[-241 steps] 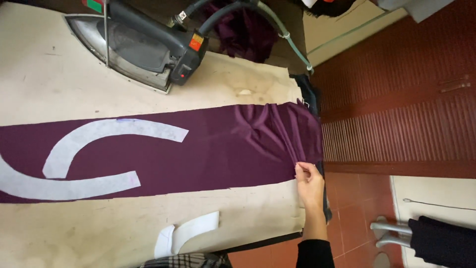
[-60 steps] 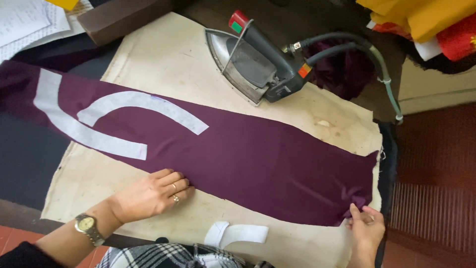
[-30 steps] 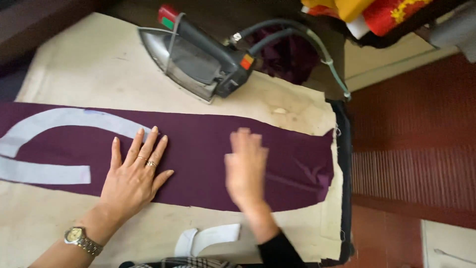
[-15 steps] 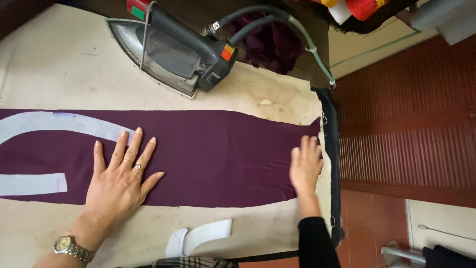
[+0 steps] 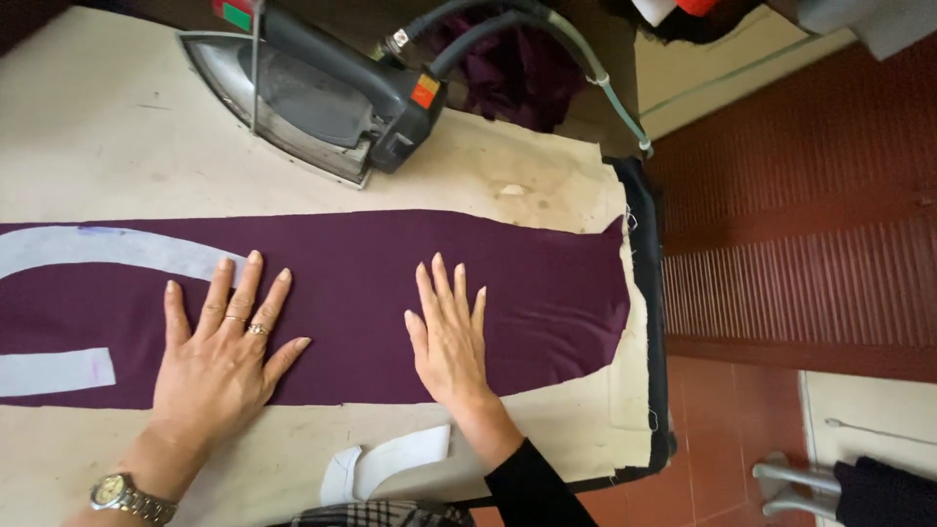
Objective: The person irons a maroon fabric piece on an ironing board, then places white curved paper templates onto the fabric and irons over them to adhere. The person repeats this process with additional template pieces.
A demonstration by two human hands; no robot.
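A long strip of dark purple fabric (image 5: 547, 283) lies flat across the cream ironing pad (image 5: 117, 127). My left hand (image 5: 223, 351) presses flat on it with fingers spread; it wears rings, with a watch on the wrist. My right hand (image 5: 449, 337) rests flat on the fabric a little to the right, fingers extended. A curved white interfacing piece (image 5: 107, 249) sits on the fabric at the left, just beside my left fingertips. Neither hand holds anything.
A heavy steam iron (image 5: 312, 93) rests on the pad behind the fabric, its hoses (image 5: 547, 34) running back right. Loose white interfacing pieces (image 5: 390, 464) lie at the pad's near edge. The pad ends at right above a red tiled floor (image 5: 800, 195).
My right hand has slid left along the fabric from near its right end toward the middle. My left hand stays pressed flat at about the same place.
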